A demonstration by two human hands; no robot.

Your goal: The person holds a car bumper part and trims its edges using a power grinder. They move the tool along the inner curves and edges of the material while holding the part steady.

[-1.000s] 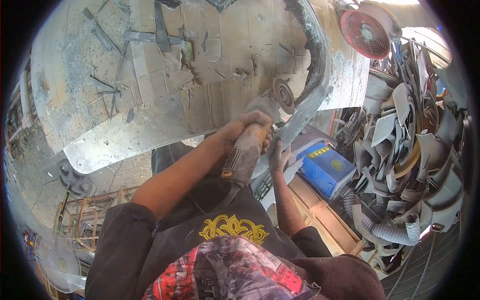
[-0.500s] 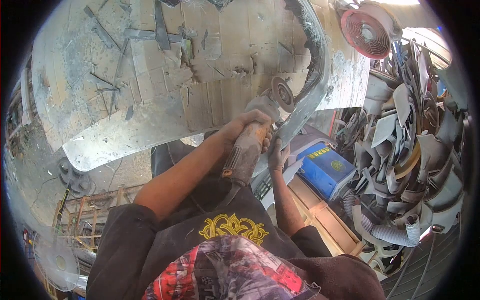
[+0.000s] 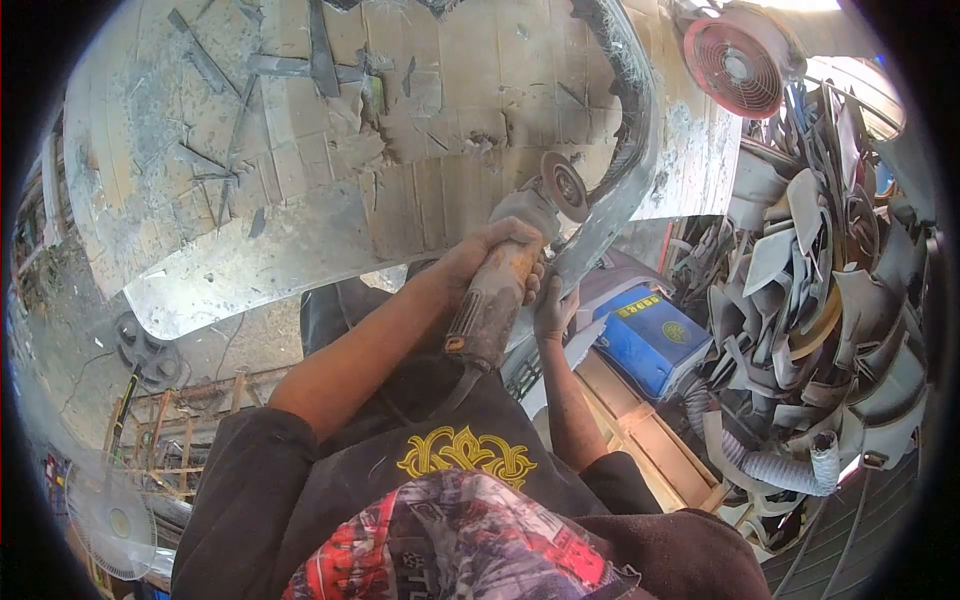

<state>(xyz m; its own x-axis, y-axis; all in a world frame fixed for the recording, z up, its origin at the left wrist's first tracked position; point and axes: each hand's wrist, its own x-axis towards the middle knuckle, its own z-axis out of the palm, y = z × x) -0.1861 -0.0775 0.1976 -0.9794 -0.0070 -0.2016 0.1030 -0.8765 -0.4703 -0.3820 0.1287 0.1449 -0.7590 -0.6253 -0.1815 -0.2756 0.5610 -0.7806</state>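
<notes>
Along the bumper's (image 3: 290,250) curved right edge, my left hand (image 3: 497,252) is clenched round the grinder (image 3: 490,305), whose disc (image 3: 565,187) touches that edge, while my right hand (image 3: 553,312) just below grips the same edge, a blue box (image 3: 650,340) near it.

Pretty cluttered workshop, honestly. A red fan (image 3: 737,55) sat up in the far right corner, with bright daylight coming in just beside it. Below that was a huge heap of grey scrap panels (image 3: 830,260) piled against the right side. A blue box (image 3: 650,340) lay near the heap on some wooden boards (image 3: 650,440), and a ribbed grey hose (image 3: 790,462) curled along the bottom of the pile. Over on the left there was dusty ground (image 3: 60,330), a rough wooden frame (image 3: 170,440) and a white pedestal fan (image 3: 120,525).
</notes>
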